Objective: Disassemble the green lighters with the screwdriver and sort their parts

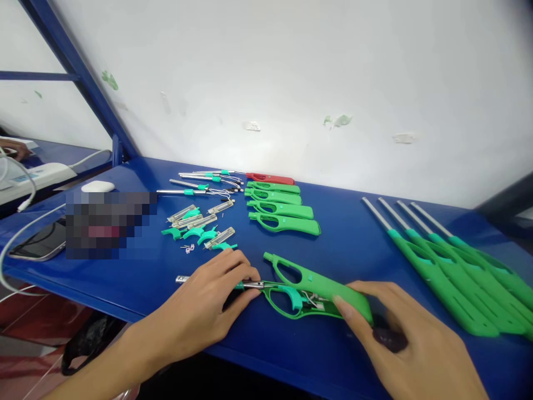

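Observation:
My left hand is closed, thumb and fingers pinching the metal tube at the nose of a gas lighter. The lighter's lower green half shell lies on the table with a teal trigger and wires inside. Its upper green half shell sits askew over it, so the inside shows between them. My right hand grips the rear end of the upper shell between thumb and fingers. A dark rounded thing shows under my right palm; I cannot make out what it is.
Several closed green lighters lie at the right. Green half shells and a red one lie behind my hands. Metal tubes, teal triggers and clear tanks lie left of them. A phone lies far left.

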### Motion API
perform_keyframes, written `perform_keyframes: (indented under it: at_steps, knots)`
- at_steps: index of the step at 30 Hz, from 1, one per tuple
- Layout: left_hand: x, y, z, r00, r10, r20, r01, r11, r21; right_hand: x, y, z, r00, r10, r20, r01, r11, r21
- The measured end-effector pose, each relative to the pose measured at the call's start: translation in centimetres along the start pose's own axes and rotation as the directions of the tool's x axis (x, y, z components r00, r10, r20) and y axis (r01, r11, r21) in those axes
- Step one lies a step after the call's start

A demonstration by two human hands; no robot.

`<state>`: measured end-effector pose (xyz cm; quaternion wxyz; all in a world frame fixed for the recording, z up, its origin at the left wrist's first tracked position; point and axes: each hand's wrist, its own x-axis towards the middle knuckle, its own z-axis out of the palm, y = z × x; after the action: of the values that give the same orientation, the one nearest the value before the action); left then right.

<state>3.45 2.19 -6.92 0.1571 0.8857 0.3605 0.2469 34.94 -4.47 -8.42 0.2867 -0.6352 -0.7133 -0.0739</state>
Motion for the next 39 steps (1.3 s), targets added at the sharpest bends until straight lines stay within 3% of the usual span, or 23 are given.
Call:
perform_keyframes:
  at_steps: [16,23,27,33,39]
  knots:
    - [0.1,0.3,-0.2,1.000,0.023,0.012,-0.023,1.000,0.009,-0.4,0.4,-0.1,0.973,0.187,0.132,-0.206,0.966,0.157]
    - [0.1,0.3,-0.2,0.999,0.039,0.012,-0.039,0.999,0.013,0.1,-0.8,0.1,0.985,0.172,-0.010,-0.170,0.980,0.105]
    - [0.2,0.3,-0.2,0.999,0.032,0.014,-0.032,0.999,0.015,0.1,-1.4,0.1,0.973,0.215,-0.077,-0.209,0.974,0.082]
    - [0.1,0.4,-0.1,0.999,0.041,0.001,-0.041,0.999,0.017,0.2,-1.3,0.1,0.960,0.276,-0.049,-0.270,0.957,0.105]
    - [0.2,0.4,-0.1,0.998,0.055,-0.003,-0.055,0.998,0.019,0.2,-0.9,0.1,0.988,0.152,-0.001,-0.151,0.984,0.090]
